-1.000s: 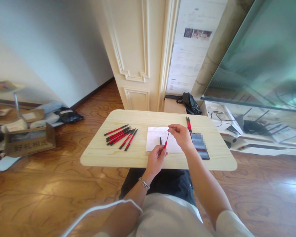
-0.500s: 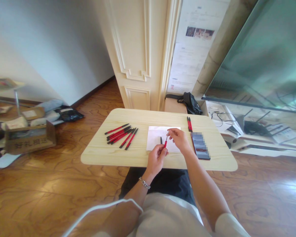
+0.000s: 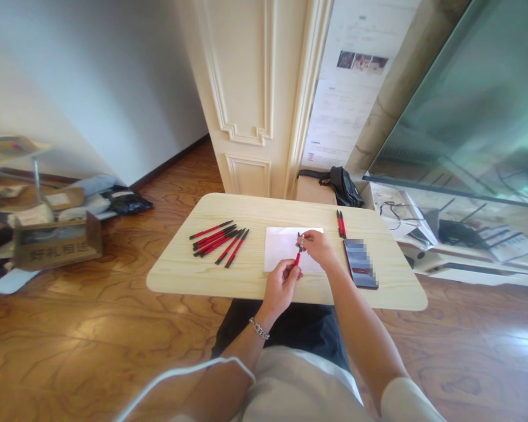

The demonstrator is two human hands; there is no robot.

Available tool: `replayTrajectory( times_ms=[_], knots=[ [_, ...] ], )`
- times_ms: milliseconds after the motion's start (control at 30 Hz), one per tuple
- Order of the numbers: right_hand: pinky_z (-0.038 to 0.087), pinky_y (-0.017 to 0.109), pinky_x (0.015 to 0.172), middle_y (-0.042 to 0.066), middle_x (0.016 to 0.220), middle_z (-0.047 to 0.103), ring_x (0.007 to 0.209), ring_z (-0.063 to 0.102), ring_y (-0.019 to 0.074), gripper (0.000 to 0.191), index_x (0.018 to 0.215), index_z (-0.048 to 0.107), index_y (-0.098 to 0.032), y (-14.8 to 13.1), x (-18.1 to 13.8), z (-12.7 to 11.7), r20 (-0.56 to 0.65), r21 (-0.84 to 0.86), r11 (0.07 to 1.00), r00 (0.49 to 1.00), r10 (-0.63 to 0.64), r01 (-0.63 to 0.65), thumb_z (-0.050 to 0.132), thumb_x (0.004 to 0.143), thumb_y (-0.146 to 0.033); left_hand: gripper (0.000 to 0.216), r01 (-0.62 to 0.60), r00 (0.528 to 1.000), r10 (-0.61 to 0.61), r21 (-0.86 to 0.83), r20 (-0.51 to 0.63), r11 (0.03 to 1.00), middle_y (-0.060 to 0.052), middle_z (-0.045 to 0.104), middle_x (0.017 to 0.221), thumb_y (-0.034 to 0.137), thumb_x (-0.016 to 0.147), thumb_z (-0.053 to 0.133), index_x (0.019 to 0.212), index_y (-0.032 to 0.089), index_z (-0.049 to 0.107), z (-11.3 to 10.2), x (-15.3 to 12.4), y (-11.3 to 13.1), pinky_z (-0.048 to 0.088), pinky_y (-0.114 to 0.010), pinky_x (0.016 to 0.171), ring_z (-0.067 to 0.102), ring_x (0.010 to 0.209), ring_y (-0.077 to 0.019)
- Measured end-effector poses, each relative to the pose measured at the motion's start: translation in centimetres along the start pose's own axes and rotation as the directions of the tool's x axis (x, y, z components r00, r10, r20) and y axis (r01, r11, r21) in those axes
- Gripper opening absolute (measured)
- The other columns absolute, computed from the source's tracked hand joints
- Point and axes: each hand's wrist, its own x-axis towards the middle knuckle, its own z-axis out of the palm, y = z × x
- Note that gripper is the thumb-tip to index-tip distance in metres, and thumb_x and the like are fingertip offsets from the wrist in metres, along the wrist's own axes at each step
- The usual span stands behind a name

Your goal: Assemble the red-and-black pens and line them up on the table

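Note:
My left hand point(image 3: 282, 286) is closed around the red barrel of a pen point(image 3: 297, 258), which points up and away from me. At the pen's upper end, my right hand point(image 3: 317, 246) pinches a thin silvery part point(image 3: 301, 240). A small black piece point(image 3: 298, 234) shows by the right fingertips; whether it is joined to the pen I cannot tell. Both hands are over a white sheet of paper point(image 3: 276, 243) on the table. To the left lie several red pens with black ends point(image 3: 217, 239), loosely side by side.
Two more red and black pens point(image 3: 341, 224) lie at the right of the pale wooden table point(image 3: 176, 272), behind a phone point(image 3: 359, 264). A black bag point(image 3: 345, 186) rests beyond the far edge. A cardboard box point(image 3: 57, 243) is on the floor at left.
The black piece that lay on the paper is gone from there, and a black piece now shows at my right fingertips. My left hand still holds the red barrel. The view has shifted slightly.

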Motion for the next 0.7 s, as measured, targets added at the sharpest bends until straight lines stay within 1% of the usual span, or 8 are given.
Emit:
replayTrajectory(
  times_ms=[67,100,133,200,333,500,700],
  knots=[
    [0.042,0.022,0.052,0.005,0.076,0.070,0.056,0.056,0.0114,0.033,0.098,0.058,-0.016,-0.7,-0.3,-1.4,-0.067,0.270,0.961,0.997,-0.045,0.062,0.063,0.074,-0.038,0.026,0.002,1.000,-0.001,-0.005,0.017,1.000,-0.006,0.066,0.082,0.039,0.087,0.056,0.099,0.016,0.058,0.0,0.0,0.0,0.050,-0.030,0.073,0.064,0.076,-0.0160],
    [0.043,0.022,0.053,0.005,0.078,0.070,0.056,0.056,0.0106,0.038,0.104,0.056,-0.017,-1.3,-0.6,-2.1,-0.103,0.357,0.927,0.992,-0.079,0.111,0.063,0.074,-0.039,0.027,0.004,1.000,-0.004,-0.010,0.022,1.000,-0.006,0.066,0.082,0.039,0.087,0.056,0.099,0.016,0.058,0.0,0.0,0.0,0.050,-0.030,0.073,0.064,0.076,-0.0158],
    [0.044,0.022,0.055,0.005,0.081,0.070,0.058,0.056,0.0103,0.040,0.107,0.055,-0.018,-2.0,-0.9,-2.7,-0.136,0.415,0.897,0.985,-0.108,0.155,0.063,0.075,-0.041,0.028,0.008,1.000,-0.007,-0.014,0.023,1.000,-0.006,0.066,0.082,0.040,0.086,0.057,0.099,0.015,0.058,0.0,0.1,0.0,0.050,-0.029,0.073,0.063,0.075,-0.0157],
    [0.045,0.023,0.058,0.006,0.085,0.070,0.062,0.057,0.0105,0.041,0.107,0.054,-0.019,-3.3,-1.4,-3.6,-0.178,0.475,0.853,0.972,-0.150,0.219,0.063,0.076,-0.044,0.029,0.014,1.000,-0.013,-0.015,0.020,1.000,-0.006,0.066,0.082,0.041,0.085,0.058,0.099,0.015,0.058,0.0,0.1,0.1,0.050,-0.029,0.072,0.063,0.075,-0.0156],
    [0.046,0.024,0.059,0.006,0.086,0.070,0.064,0.058,0.0114,0.042,0.106,0.054,-0.020,-5.0,-2.0,-3.7,-0.192,0.472,0.845,0.965,-0.180,0.251,0.064,0.075,-0.047,0.031,0.021,1.000,-0.021,0.006,0.017,1.000,-0.006,0.066,0.080,0.043,0.084,0.058,0.099,0.015,0.060,0.0,0.2,0.2,0.050,-0.029,0.072,0.063,0.074,-0.0157],
    [0.045,0.024,0.056,0.005,0.082,0.070,0.060,0.056,0.0109,0.042,0.103,0.055,-0.019,-4.8,-2.0,-2.8,-0.172,0.448,0.861,0.968,-0.182,0.241,0.065,0.074,-0.047,0.031,0.011,1.000,-0.011,0.028,0.010,1.000,-0.006,0.066,0.080,0.043,0.085,0.057,0.100,0.016,0.060,0.0,0.1,0.0,0.050,-0.029,0.072,0.063,0.074,-0.0158],
    [0.043,0.024,0.054,0.004,0.077,0.069,0.058,0.055,0.0114,0.038,0.101,0.056,-0.019,-4.7,-2.1,-2.8,-0.141,0.435,0.867,0.970,-0.200,0.242,0.066,0.073,-0.043,0.030,-0.010,1.000,0.009,0.037,0.015,0.999,-0.006,0.067,0.081,0.042,0.086,0.056,0.099,0.016,0.060,0.0,0.2,-0.1,0.050,-0.029,0.072,0.064,0.074,-0.0155]
  ],
)
